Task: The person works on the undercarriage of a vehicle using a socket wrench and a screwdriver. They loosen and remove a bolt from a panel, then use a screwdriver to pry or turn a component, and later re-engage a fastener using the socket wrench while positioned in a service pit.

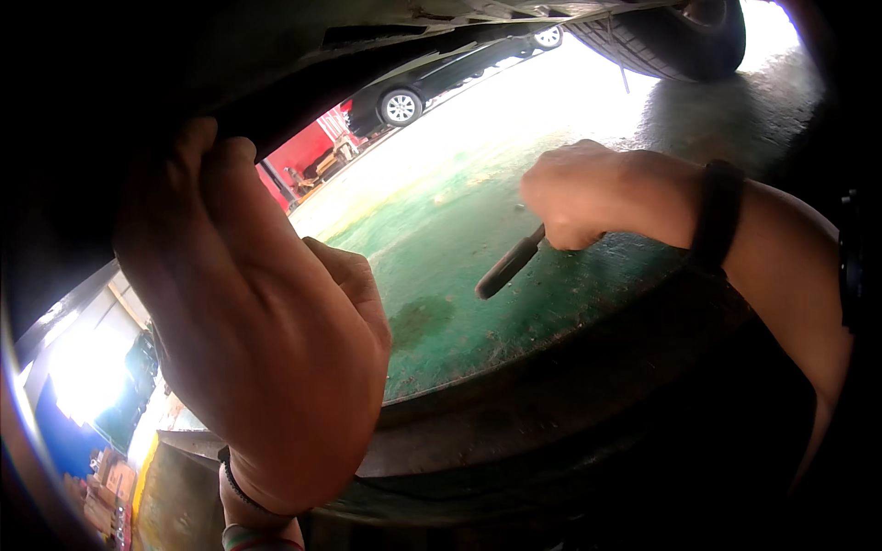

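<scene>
My right hand [583, 197] is closed in a fist around a tool with a dark handle [508, 269]. The rounded handle end sticks out below the fist toward the lower left, over the green floor; the tool's head does not show. My left hand [276, 321] reaches up on the left, its back toward me. Its bent fingers meet the dark underside of a vehicle [367, 41] overhead. What they grip there is lost in shadow. A dark band circles the right wrist, and a thin dark bracelet the left.
The green floor [441, 321], with a dark stain, stretches beyond my hands. A tyre [666, 41] hangs at the upper right. Farther off stand a dark car [441, 83] and a red structure [308, 156]. A dark curved edge [514, 395] crosses below; boxes [106, 491] lie lower left.
</scene>
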A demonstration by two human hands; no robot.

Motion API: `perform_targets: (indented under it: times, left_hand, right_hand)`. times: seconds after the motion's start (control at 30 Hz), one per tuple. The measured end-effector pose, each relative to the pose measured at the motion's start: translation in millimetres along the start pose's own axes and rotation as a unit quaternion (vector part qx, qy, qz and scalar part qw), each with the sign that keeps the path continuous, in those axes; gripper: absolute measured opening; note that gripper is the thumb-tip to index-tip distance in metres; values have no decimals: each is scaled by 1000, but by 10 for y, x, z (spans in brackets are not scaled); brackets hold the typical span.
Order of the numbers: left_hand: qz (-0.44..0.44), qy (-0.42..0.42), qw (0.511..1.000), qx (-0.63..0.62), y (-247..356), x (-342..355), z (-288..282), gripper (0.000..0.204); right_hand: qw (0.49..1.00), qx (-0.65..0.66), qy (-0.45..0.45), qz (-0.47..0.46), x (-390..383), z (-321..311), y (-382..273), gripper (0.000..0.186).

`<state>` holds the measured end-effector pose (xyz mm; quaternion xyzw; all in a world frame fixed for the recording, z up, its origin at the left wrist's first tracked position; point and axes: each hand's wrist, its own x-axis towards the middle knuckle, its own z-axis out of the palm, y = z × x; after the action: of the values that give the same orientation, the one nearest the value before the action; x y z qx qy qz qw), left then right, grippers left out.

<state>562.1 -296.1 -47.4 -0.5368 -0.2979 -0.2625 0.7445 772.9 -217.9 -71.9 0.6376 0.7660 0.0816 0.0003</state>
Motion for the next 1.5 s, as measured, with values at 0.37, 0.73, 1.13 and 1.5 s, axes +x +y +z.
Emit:
perform_targets:
  times: [0.37,0.73,1.13,1.5]
  left_hand:
    - [42,54,998,18,-97,10,86,52]
    - [22,70,997,1,-57,-11,-2,53]
    - [-6,6,998,-60,-110,-37,61,56]
    - [44,-6,999,3,-252,30,-88,44]
  right_hand:
    - [999,43,-21,19,55,81,111,27]
    - [996,83,-13,1,-1,38,141,30]
    - [996,72,-30,-43,27,94,240,31]
    - [996,39,-22,-73,45,178,242,31]
